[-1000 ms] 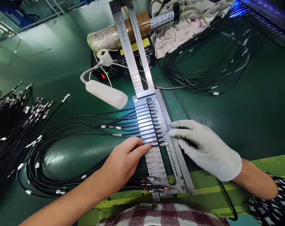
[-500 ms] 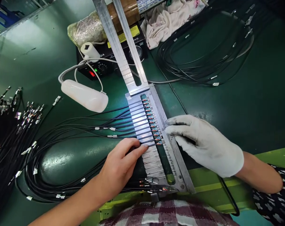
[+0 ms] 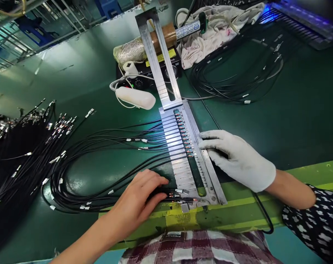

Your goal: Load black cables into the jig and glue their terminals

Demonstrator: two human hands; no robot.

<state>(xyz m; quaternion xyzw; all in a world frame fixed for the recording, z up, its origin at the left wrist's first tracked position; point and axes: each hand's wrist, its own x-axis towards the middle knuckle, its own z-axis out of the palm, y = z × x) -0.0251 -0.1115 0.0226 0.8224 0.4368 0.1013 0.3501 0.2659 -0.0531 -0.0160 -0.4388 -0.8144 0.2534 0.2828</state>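
A metal slotted fixture [image 3: 183,172] lies on the green table, running away from me. Several black cables [image 3: 144,137] with red-tipped ends sit in its far slots. My bare left hand [image 3: 137,201] is at the fixture's near left corner, thumb and fingers closed round a bundle of loose black cables [image 3: 170,195] whose ends lie across the near slots. My right hand [image 3: 237,159], in a white glove, lies flat on the fixture's right rail with the fingers stretched out and holds nothing.
A slotted metal bar [image 3: 159,62] extends from the fixture's far end. Behind are a white oblong handpiece [image 3: 136,98], a black control box [image 3: 152,73] and a cloth [image 3: 207,40]. Cable heaps lie at left [image 3: 18,150] and back right [image 3: 237,79]. A yellow-green table edge [image 3: 237,209] runs in front.
My left hand has drawn back from the fixture's middle slots to the cable bundle at its near end. The gloved right hand has stayed on the rail. The view has shifted.
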